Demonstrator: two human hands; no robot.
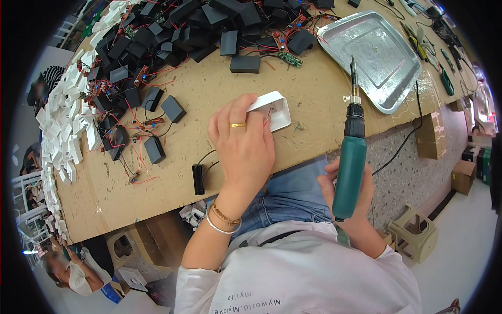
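Observation:
A small white plastic housing (pixel 283 116) lies open side up on the table, with a bit of thin red wire showing inside. My left hand (pixel 243 144) is closed on its left side, fingers over the rim. From beneath that hand a black cable leads to a small black box (pixel 198 179) at the table's near edge. My right hand (pixel 365 199) grips a green electric screwdriver (pixel 350 165), its bit pointing up and away over the table edge. The bit is apart from the housing.
Black boxes (pixel 204 23) with red wires and circuit boards heap at the back left. White housings (pixel 63 133) pile along the left edge. A metal tray (pixel 384 99) sits at the right, pliers (pixel 420 47) beyond it. A stool (pixel 415 233) stands on the floor; another person sits lower left.

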